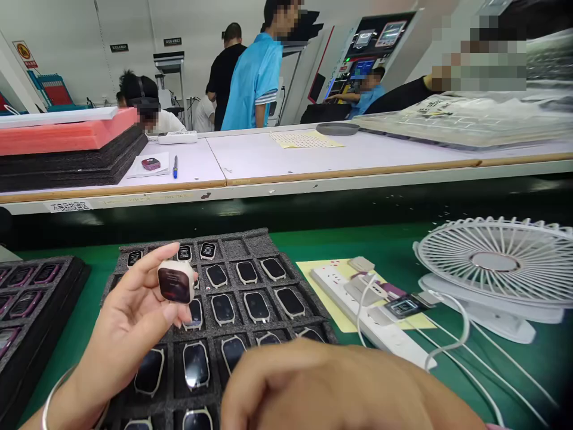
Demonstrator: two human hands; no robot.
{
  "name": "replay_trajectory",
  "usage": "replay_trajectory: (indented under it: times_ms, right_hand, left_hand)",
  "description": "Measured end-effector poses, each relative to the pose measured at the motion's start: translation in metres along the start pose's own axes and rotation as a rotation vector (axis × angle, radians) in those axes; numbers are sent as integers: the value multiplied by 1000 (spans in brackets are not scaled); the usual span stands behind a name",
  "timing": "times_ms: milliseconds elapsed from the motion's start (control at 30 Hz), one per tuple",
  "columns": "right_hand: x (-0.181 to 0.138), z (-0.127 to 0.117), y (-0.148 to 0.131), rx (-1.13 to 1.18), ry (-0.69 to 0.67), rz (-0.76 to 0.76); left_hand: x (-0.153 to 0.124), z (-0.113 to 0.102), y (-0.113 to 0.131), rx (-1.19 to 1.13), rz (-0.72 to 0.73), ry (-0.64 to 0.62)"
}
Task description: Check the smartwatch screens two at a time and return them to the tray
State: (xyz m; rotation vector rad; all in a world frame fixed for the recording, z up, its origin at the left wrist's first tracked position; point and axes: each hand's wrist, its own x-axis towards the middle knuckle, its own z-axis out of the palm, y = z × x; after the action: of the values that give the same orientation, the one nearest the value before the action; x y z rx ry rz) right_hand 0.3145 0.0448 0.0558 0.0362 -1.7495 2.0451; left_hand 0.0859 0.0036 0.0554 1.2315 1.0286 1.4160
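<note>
My left hand [120,322] holds a strapless smartwatch [174,283] with a pale case between thumb and fingers; its dark screen shows faint lines of text. Below it lies a dark foam tray [168,334], its square pockets filled with similar watches such as this one [196,365]. Several pockets along the back row hold watches with lit text on them. Close to the camera, the back of my right hand [331,388] covers the tray's front right part. Its fingertips are out of sight, so whether it holds anything cannot be seen.
A second foam tray [40,310] with purple-framed watches stands at left. To the right are a white power strip [371,316] with cables, and a white fan [495,263]. A raised shelf [250,164] crosses behind, bearing foam sheets [67,140] and plastic trays [465,122]. People are beyond.
</note>
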Motion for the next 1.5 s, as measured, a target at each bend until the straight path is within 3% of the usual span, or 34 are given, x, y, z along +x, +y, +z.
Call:
replay_trajectory:
  times_ms: [133, 267, 367, 567, 867, 1167, 1500]
  right_hand:
    - [14, -17, 15, 187, 263, -59]
    - [41, -53, 37, 370, 620, 32]
    - [54, -74, 55, 434, 720, 144]
    - [58, -82, 72, 465, 719, 290]
    - [57, -84, 73, 443, 757, 224]
    - [55, -82, 69, 390, 774, 307]
    - [52, -85, 71, 384, 756, 358]
  left_hand:
    - [13, 0, -13, 10, -70, 45]
    - [35, -1, -28, -70, -221, 111]
    - [47, -2, -38, -130, -331, 161]
    - [51, -4, -51, -159, -373, 131]
    - [50, -6, -58, -166, -341, 71]
    - [52, -5, -56, -213, -420, 174]
    - [51, -6, -56, -235, -455, 165]
